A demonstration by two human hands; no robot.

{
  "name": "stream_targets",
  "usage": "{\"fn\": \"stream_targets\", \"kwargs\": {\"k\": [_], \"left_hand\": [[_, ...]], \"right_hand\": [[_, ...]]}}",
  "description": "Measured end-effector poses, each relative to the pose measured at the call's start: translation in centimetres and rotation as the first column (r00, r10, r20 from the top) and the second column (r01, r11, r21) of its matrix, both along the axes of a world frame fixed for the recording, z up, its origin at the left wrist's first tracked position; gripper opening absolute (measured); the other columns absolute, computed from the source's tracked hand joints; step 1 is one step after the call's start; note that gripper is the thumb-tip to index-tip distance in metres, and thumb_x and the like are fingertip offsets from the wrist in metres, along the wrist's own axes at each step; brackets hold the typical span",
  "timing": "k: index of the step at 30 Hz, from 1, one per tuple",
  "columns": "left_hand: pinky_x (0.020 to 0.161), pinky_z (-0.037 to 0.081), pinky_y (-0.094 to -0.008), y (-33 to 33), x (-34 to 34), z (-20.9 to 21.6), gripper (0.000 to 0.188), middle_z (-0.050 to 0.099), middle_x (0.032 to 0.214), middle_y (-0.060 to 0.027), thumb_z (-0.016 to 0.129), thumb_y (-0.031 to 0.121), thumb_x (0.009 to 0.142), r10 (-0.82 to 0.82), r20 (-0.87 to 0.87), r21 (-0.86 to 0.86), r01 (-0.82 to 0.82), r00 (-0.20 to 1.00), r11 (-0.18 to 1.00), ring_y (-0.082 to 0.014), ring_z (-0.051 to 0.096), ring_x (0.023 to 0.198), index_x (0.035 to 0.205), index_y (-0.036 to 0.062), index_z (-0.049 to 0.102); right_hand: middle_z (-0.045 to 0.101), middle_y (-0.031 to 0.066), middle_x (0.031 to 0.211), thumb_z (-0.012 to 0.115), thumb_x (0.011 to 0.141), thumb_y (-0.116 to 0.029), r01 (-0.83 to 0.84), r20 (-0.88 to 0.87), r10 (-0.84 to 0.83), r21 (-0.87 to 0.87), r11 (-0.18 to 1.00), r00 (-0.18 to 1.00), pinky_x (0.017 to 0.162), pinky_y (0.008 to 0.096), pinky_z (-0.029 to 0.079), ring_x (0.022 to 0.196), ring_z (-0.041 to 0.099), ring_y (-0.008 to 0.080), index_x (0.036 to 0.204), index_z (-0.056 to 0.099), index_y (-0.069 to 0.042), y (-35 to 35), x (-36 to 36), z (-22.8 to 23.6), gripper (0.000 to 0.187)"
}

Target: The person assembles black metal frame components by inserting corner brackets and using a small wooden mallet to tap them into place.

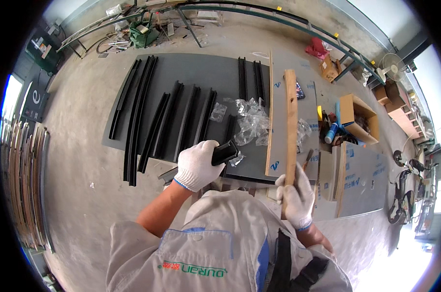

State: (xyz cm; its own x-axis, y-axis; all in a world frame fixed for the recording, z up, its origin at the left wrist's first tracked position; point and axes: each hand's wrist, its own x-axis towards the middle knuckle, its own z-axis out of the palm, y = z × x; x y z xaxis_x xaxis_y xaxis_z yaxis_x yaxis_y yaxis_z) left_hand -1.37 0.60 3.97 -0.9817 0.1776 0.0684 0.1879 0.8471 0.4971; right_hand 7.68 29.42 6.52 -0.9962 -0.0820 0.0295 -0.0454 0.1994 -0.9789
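In a white knit glove, my left hand (198, 165) is closed round a black channel-shaped profile (225, 153), whose end points to the right. My right hand (298, 200), also gloved, grips the near end of a long wooden batten (290, 112) that runs away from me. Beneath the batten is a light-edged panel strip (277, 117). Several black profiles (142, 107) lie lengthwise on a large dark grey board (196, 65) in front of me. Crumpled clear plastic bags (252, 121) sit between the profiles and the panel strip.
At the right are an open cardboard box (359, 117), a blue spray can (331, 133) and stacked grey panels (364, 180). A green metal frame (249, 7) runs along the back wall. Long strips (28, 180) stand at the far left. A phone-like object (299, 90) lies beside the batten.
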Motion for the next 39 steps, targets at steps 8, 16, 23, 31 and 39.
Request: {"fn": "stream_targets", "kwargs": {"k": [8, 16, 23, 31, 39], "left_hand": [[0.076, 0.060, -0.0452, 0.6, 0.1, 1.2, 0.034, 0.074, 0.095, -0.0118, 0.082, 0.024, 0.077, -0.073, -0.088, 0.066, 0.079, 0.993, 0.995, -0.0337, 0.075, 0.090, 0.103, 0.0066, 0.070], [0.076, 0.060, -0.0447, 0.9, -0.3, 1.5, 0.036, 0.074, 0.094, -0.0117, 0.082, 0.023, 0.076, -0.082, -0.071, 0.037, 0.085, 0.994, 0.996, -0.0336, 0.075, 0.090, 0.106, 0.0063, 0.070], [0.075, 0.059, -0.0462, 0.9, -0.5, 2.0, 0.030, 0.073, 0.092, -0.0125, 0.081, 0.024, 0.077, -0.085, -0.059, 0.032, 0.087, 0.995, 0.996, -0.0349, 0.074, 0.087, 0.098, 0.0068, 0.069], [0.076, 0.059, -0.0469, 0.8, -0.6, 2.3, 0.034, 0.075, 0.095, -0.0139, 0.080, 0.026, 0.078, -0.043, 0.024, 0.052, 0.042, 0.999, 0.998, -0.0367, 0.074, 0.090, 0.102, 0.0054, 0.069], [0.077, 0.061, -0.0457, 1.7, -2.2, 2.1, 0.040, 0.076, 0.093, -0.0180, 0.081, 0.022, 0.078, 0.052, 0.103, 0.175, -0.070, 0.993, 0.982, -0.0380, 0.076, 0.088, 0.112, 0.0044, 0.068]], "right_hand": [[0.069, 0.0263, 0.127, 0.064, 0.098, -0.015, 0.004, 0.144, -0.013, 0.065, 0.998, 0.990, 0.095, 0.0362, 0.054, 0.110, 0.070, 0.0283, 0.152, 0.050, 0.008, -0.2, 0.1, 2.6, 0.059], [0.072, 0.0229, 0.120, 0.061, 0.098, -0.012, 0.033, 0.047, -0.035, 0.050, 0.998, 0.998, 0.093, 0.0360, 0.055, 0.105, 0.072, 0.0300, 0.150, 0.053, 0.008, 0.0, -0.2, 2.3, 0.056], [0.068, 0.0226, 0.129, 0.058, 0.100, -0.012, 0.008, 0.077, -0.012, 0.058, 0.998, 0.997, 0.097, 0.0354, 0.053, 0.110, 0.069, 0.0253, 0.154, 0.049, 0.007, -0.7, 0.1, 3.6, 0.057], [0.068, 0.0225, 0.131, 0.064, 0.101, -0.018, -0.034, 0.108, 0.024, 0.093, 0.995, 0.994, 0.102, 0.0336, 0.050, 0.116, 0.068, 0.0265, 0.154, 0.047, 0.009, -0.4, -0.6, 4.5, 0.063], [0.070, 0.0221, 0.132, 0.067, 0.097, -0.014, -0.034, 0.234, 0.007, 0.110, 0.993, 0.972, 0.106, 0.0353, 0.050, 0.124, 0.067, 0.0267, 0.154, 0.048, 0.009, -1.5, -1.3, 3.7, 0.064]]}}
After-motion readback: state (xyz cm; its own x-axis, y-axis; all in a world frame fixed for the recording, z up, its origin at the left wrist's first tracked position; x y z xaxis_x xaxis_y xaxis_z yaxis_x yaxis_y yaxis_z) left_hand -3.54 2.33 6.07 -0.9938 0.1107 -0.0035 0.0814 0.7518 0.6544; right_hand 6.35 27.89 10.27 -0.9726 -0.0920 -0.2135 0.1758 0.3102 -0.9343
